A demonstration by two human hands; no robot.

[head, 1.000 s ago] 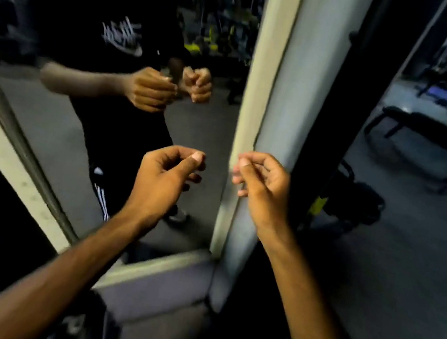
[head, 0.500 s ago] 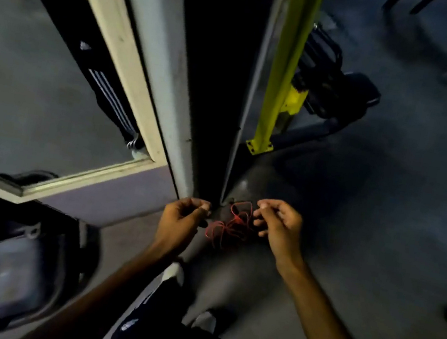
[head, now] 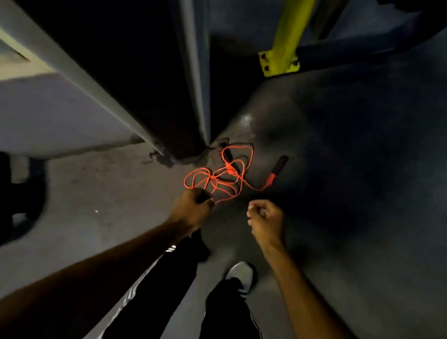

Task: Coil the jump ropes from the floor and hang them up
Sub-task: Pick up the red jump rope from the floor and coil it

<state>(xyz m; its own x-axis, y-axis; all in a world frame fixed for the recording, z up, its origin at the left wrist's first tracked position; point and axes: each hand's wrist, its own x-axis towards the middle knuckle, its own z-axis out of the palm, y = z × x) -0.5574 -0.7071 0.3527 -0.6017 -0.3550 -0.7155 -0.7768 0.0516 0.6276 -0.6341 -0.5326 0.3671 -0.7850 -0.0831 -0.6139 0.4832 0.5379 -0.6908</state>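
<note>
An orange jump rope (head: 222, 176) is seen lying in a loose tangle on the grey floor (head: 364, 197), just beside the foot of a grey pillar (head: 192, 82). No single long axis is shown by the cord, which is looped over itself several times. The tangle is spread from the pillar's base towards the lower left, where its nearest loops are met by the left hand (head: 192, 206).

One black handle (head: 280, 164) is laid at the right of the tangle, clear of the loops. Its long axis is set on a slant, the free end pointed up and to the right, away from the person, and the red-tipped end pointed down and to the left, where the cord is joined. A second dark, elongated shape is made out inside the upper loops, but it cannot be told whether it is a handle.

The left hand is clenched at the near edge of the tangle, with something dark enclosed by the fingers; whether the rope itself is grasped cannot be told. The right hand (head: 265, 218) is held in a fist just to the right, apart from the cord, and nothing is seen in it.

A yellow post (head: 290, 24) with a bolted base plate is stood beyond the rope. Black striped trousers (head: 155, 299) and a pale shoe (head: 241, 273) are seen below the hands.
</note>
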